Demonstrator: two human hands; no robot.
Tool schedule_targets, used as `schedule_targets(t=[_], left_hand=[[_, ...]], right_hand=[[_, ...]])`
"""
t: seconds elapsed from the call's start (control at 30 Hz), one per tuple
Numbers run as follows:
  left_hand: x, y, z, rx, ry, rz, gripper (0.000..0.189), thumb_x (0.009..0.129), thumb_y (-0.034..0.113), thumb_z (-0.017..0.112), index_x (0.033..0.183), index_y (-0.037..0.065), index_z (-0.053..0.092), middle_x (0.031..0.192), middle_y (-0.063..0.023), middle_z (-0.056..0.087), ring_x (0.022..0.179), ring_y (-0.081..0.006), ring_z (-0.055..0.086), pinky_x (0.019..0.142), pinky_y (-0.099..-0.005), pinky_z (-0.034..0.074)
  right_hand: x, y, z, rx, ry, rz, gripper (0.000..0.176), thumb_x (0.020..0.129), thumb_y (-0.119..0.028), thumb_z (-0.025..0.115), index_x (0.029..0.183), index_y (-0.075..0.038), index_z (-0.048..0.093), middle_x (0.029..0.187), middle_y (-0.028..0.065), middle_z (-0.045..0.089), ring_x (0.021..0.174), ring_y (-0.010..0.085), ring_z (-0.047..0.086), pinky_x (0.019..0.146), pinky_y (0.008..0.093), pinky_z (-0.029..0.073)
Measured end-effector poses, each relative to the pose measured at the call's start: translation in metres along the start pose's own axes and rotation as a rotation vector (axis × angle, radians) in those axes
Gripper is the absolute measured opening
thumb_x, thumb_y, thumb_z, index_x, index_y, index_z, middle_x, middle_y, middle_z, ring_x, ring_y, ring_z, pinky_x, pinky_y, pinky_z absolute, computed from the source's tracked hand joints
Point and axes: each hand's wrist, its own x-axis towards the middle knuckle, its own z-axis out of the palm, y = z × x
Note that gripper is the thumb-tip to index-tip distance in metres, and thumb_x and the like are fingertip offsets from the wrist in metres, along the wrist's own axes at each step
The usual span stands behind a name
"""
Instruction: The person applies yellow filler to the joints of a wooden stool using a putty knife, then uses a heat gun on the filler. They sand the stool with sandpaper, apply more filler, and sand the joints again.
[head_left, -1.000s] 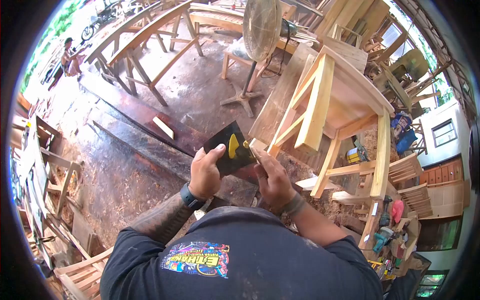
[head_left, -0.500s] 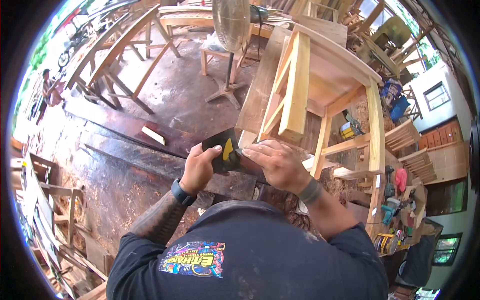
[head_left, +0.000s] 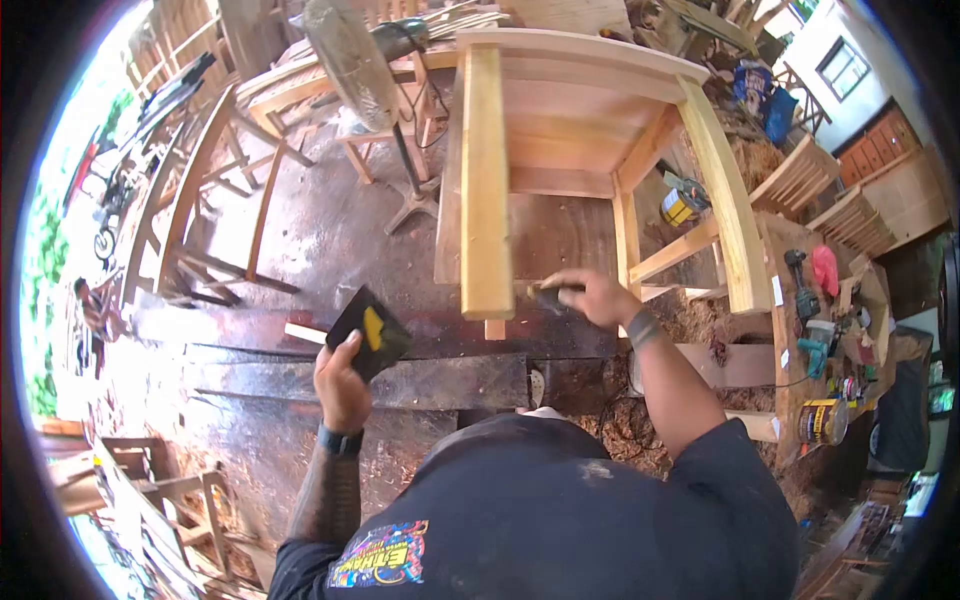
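My left hand [head_left: 343, 388] grips the edge of a black square plate [head_left: 388, 362], thumb on top; a smear of yellow putty [head_left: 373, 328] lies on it. My right hand [head_left: 600, 300] is closed around a small dark spreader [head_left: 547, 298], partly hidden by the fingers. The spreader's tip is close to the end of a pale wooden leg [head_left: 487, 190]. That leg belongs to a wooden table [head_left: 560, 120] lying tipped, with its legs toward me. Another leg [head_left: 725, 200] stands out to the right.
A pedestal fan [head_left: 352, 65] stands behind the table to the left. Wooden frames [head_left: 195, 190] lean further left. On the right, a workbench [head_left: 790, 350] carries power tools and cans. A yellow-labelled can [head_left: 680, 205] sits behind the table's right side. A person [head_left: 95, 305] is far left.
My hands have moved apart: the left with the plate went left, the right with the spreader went right to beside the table leg. The view has shifted, bringing the table more central.
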Motion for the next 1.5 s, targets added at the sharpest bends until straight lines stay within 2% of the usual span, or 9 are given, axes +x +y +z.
schedule_targets(t=[0.03, 0.1, 0.17, 0.43, 0.57, 0.67, 0.8, 1.33, 1.5], left_hand=[[-0.004, -0.004, -0.008, 0.471, 0.0, 0.201, 0.028, 0.099, 0.01, 0.058, 0.117, -0.008, 0.067, 0.11, -0.0113, 0.071, 0.092, -0.0196, 0.07, 0.082, -0.0332, 0.059], [-0.005, -0.016, -0.014, 0.295, 0.016, 0.125, 0.029, 0.1, 0.011, 0.057, 0.119, -0.008, 0.066, 0.111, -0.0122, 0.071, 0.094, -0.0194, 0.071, 0.082, -0.0324, 0.06], [-0.012, -0.02, -0.009, 0.168, 0.071, 0.035, 0.03, 0.1, 0.012, 0.056, 0.12, -0.009, 0.065, 0.111, -0.0125, 0.071, 0.096, -0.0193, 0.071, 0.083, -0.0321, 0.06], [-0.046, -0.032, 0.001, 0.438, 0.115, 0.091, 0.028, 0.1, 0.01, 0.056, 0.119, -0.008, 0.065, 0.111, -0.0127, 0.071, 0.097, -0.0203, 0.071, 0.086, -0.0332, 0.058], [-0.052, -0.054, -0.009, 0.159, 0.224, -0.032, 0.023, 0.094, 0.003, 0.06, 0.115, -0.004, 0.068, 0.106, -0.0154, 0.071, 0.095, -0.0246, 0.072, 0.082, -0.0356, 0.058], [-0.048, -0.081, -0.032, -0.127, 0.228, -0.235, 0.029, 0.096, 0.008, 0.058, 0.121, -0.005, 0.065, 0.111, -0.0141, 0.071, 0.097, -0.0244, 0.072, 0.085, -0.0361, 0.059], [-0.041, -0.111, -0.038, -0.155, 0.242, -0.267, 0.032, 0.098, 0.014, 0.056, 0.122, -0.006, 0.066, 0.112, -0.0098, 0.072, 0.098, -0.018, 0.069, 0.089, -0.0301, 0.055], [-0.034, -0.109, -0.055, -0.31, 0.249, -0.275, 0.03, 0.096, 0.012, 0.06, 0.121, -0.005, 0.064, 0.111, -0.0102, 0.071, 0.099, -0.019, 0.069, 0.091, -0.0329, 0.054], [-0.037, -0.119, -0.069, -0.29, 0.308, -0.302, 0.03, 0.096, 0.01, 0.06, 0.121, -0.006, 0.063, 0.111, -0.0106, 0.071, 0.098, -0.0192, 0.07, 0.089, -0.0331, 0.055]], right_hand=[[0.014, 0.028, -0.012, 0.009, 0.098, 0.005, 0.031, 0.098, -0.008, 0.058, 0.128, -0.011, 0.067, 0.107, 0.0096, 0.074, 0.1, 0.0157, 0.067, 0.092, 0.0316, 0.051], [0.042, 0.012, -0.028, -0.056, 0.275, 0.257, 0.027, 0.097, -0.012, 0.061, 0.124, -0.012, 0.067, 0.104, 0.0118, 0.074, 0.097, 0.0225, 0.07, 0.089, 0.0364, 0.053], [0.096, 0.057, -0.027, -0.246, 0.436, -0.048, 0.021, 0.098, -0.017, 0.06, 0.117, -0.011, 0.067, 0.104, 0.0148, 0.073, 0.098, 0.0315, 0.071, 0.086, 0.0425, 0.053], [0.253, 0.044, -0.049, -0.778, 0.203, 0.02, 0.031, 0.091, -0.009, 0.051, 0.115, -0.012, 0.071, 0.119, 0.0153, 0.071, 0.109, 0.0357, 0.068, 0.094, 0.0467, 0.053], [0.251, 0.005, -0.046, -0.795, 0.129, 0.138, 0.03, 0.095, -0.017, 0.05, 0.113, -0.014, 0.074, 0.118, 0.0159, 0.071, 0.112, 0.0364, 0.068, 0.094, 0.0481, 0.055], [0.288, 0.105, -0.022, -0.119, 0.36, 0.114, 0.034, 0.097, -0.024, 0.051, 0.123, -0.008, 0.068, 0.124, 0.0222, 0.068, 0.118, 0.0403, 0.063, 0.099, 0.0496, 0.053], [0.275, 0.09, -0.02, -1.079, 0.128, -0.181, 0.041, 0.09, -0.008, 0.047, 0.127, -0.004, 0.066, 0.125, 0.022, 0.065, 0.116, 0.041, 0.06, 0.106, 0.0469, 0.046], [0.229, 0.08, -0.027, -1.021, -0.239, -0.204, 0.035, 0.088, -0.001, 0.054, 0.118, -0.002, 0.071, 0.111, 0.0222, 0.07, 0.102, 0.0394, 0.067, 0.093, 0.0462, 0.053], [0.264, 0.067, -0.035, -1.002, 0.099, -0.311, 0.034, 0.089, -0.005, 0.055, 0.119, -0.004, 0.071, 0.119, 0.0201, 0.069, 0.111, 0.0401, 0.064, 0.094, 0.0483, 0.053]])
